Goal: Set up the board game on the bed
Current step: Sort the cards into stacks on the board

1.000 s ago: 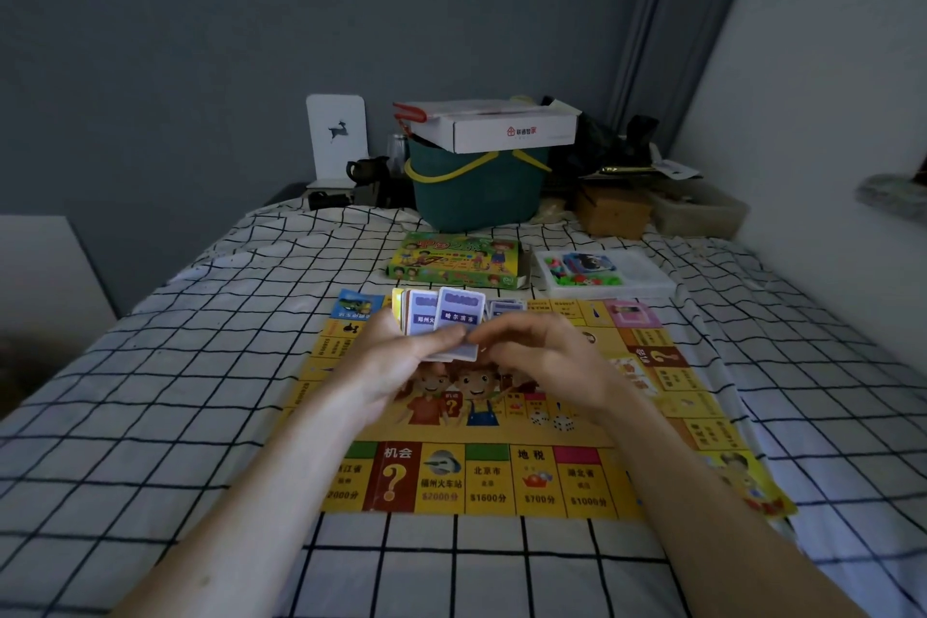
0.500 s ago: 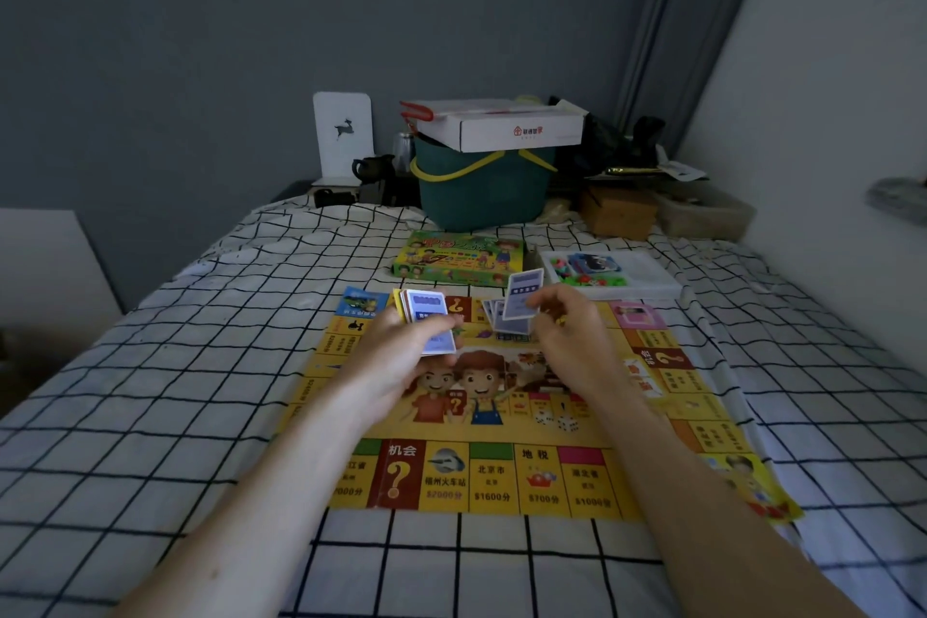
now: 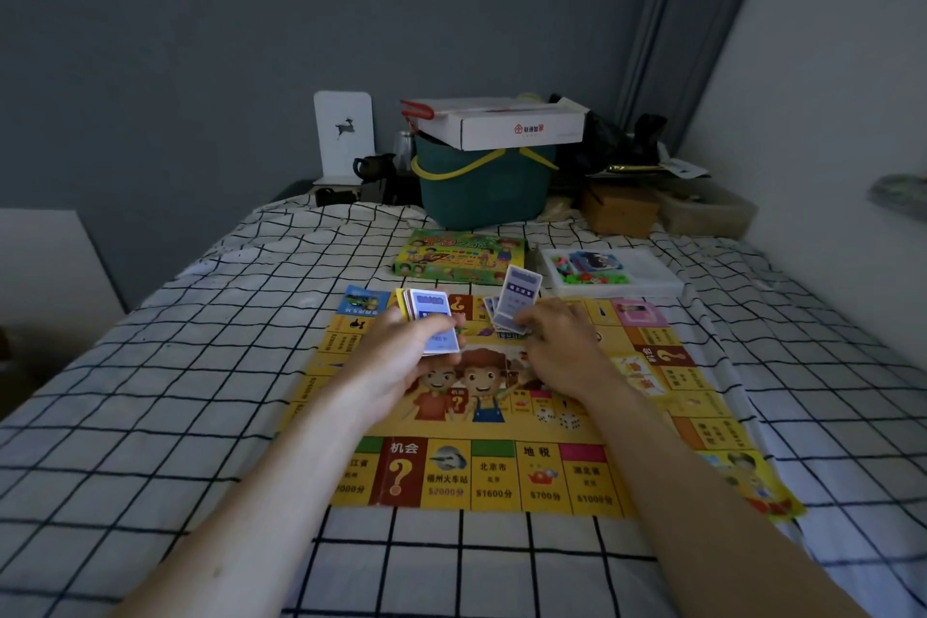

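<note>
Cards (image 3: 434,322) sit in left hand (image 3: 401,356) fingers, seemingly a stack.

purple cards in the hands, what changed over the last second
The hands, joined over one stack of purple cards a second ago, have parted. The right hand moved right, pinching one purple card upright above a small pile of purple cards on the yellow paper game board. The left hand still grips the remaining stack. Board unmoved.
</note>
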